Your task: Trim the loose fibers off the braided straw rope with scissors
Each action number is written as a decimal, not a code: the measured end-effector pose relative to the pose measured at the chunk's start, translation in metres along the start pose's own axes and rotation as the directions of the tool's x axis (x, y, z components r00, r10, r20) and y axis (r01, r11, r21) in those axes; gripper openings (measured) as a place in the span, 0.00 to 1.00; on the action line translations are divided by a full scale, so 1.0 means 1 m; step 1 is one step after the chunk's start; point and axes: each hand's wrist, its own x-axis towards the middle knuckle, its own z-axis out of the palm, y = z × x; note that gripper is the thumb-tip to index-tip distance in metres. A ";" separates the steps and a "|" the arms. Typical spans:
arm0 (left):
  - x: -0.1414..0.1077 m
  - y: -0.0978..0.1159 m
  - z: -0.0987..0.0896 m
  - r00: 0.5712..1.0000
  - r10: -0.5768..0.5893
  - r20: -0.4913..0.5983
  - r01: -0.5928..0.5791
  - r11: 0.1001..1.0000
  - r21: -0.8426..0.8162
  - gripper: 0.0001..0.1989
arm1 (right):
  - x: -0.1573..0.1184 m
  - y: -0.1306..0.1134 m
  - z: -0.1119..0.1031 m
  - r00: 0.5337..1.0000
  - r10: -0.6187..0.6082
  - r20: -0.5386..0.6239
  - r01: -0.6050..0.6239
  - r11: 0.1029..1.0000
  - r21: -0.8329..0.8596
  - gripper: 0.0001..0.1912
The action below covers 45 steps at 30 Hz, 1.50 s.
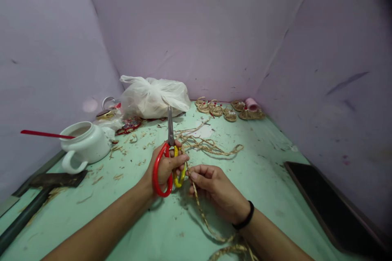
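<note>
Nearest to the camera, a thick plaited coil (pixel 228 249) is lying at the lower edge, beside my forearm. My left hand (pixel 165 167) is clasping the scissors (pixel 170 140), the fingers wrapping about the handles, one red and one yellow, while the blades are lying together and pointing away from me. The thumb and fingertips of this same hand are also meeting near the thin braided cord (pixel 197 202), but if they are pinching it firmly, I cannot tell. My right hand (pixel 217 189) is holding the cord between thumb and forefinger, just beside the left one, and from there the cord is running down toward my wrist, where I am wearing a black band (pixel 249 216). Beyond my hands, loose strands (pixel 211 147) are spreading over the pale green table (pixel 263 163). On the left side, fibre scraps (pixel 118 176) are lying scattered, a white pot (pixel 92 144) is standing with a red stick (pixel 45 133) leaning in its mouth, and near it a hammer (pixel 58 179) is lying. Farther away, a knotted white plastic bag (pixel 156 100) is resting near the back wall (pixel 214 28), and to the right of it small woven slipper-like pieces (pixel 216 109) are sitting in groups, with a pink spool (pixel 251 105) among them. On my right, a dark flat object (pixel 327 208) is lying well apart from my hands.
</note>
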 end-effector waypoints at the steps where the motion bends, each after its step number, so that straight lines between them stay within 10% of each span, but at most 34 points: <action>1: 0.001 -0.001 0.000 1.000 0.019 0.002 -0.019 1.000 -0.013 0.21 | 0.000 0.001 0.000 1.000 0.020 0.016 -0.020 1.000 0.004 0.16; 7: -0.002 -0.006 0.002 0.982 0.171 -0.079 -0.155 0.972 0.174 0.17 | -0.002 0.007 0.002 0.990 -0.142 0.021 0.141 0.929 -0.342 0.12; 10: -0.004 -0.011 0.006 0.981 0.179 -0.078 -0.149 0.946 0.289 0.13 | -0.008 0.008 0.002 0.840 -0.522 0.147 0.482 0.595 -0.643 0.06; 13: -0.004 -0.014 0.009 0.991 0.122 -0.056 -0.101 0.953 0.287 0.13 | -0.011 0.009 0.000 0.715 -0.613 0.336 0.630 0.355 -0.691 0.05; 18: 0.001 -0.011 0.004 0.981 0.130 -0.145 -0.093 0.967 0.237 0.13 | -0.002 0.011 0.001 0.930 -0.358 0.084 0.342 0.758 -0.556 0.06; 21: -0.003 -0.008 0.004 0.951 0.262 -0.165 -0.185 0.909 0.374 0.13 | 0.004 0.010 0.005 0.984 -0.173 0.037 0.177 0.946 -0.270 0.12; 35: 0.022 0.003 -0.014 0.999 -0.017 -0.031 0.014 0.995 -0.097 0.22 | 0.004 0.009 0.003 0.998 -0.059 -0.006 0.058 0.992 -0.113 0.15; 40: 0.009 0.013 -0.011 0.976 0.218 -0.019 -0.214 0.969 0.125 0.20 | -0.002 0.010 0.008 0.998 -0.034 0.049 0.042 0.987 -0.158 0.14; 45: -0.005 0.006 0.003 0.910 0.413 0.014 -0.341 0.730 0.592 0.10 | -0.011 0.015 0.015 0.987 -0.131 0.093 0.151 0.954 -0.257 0.10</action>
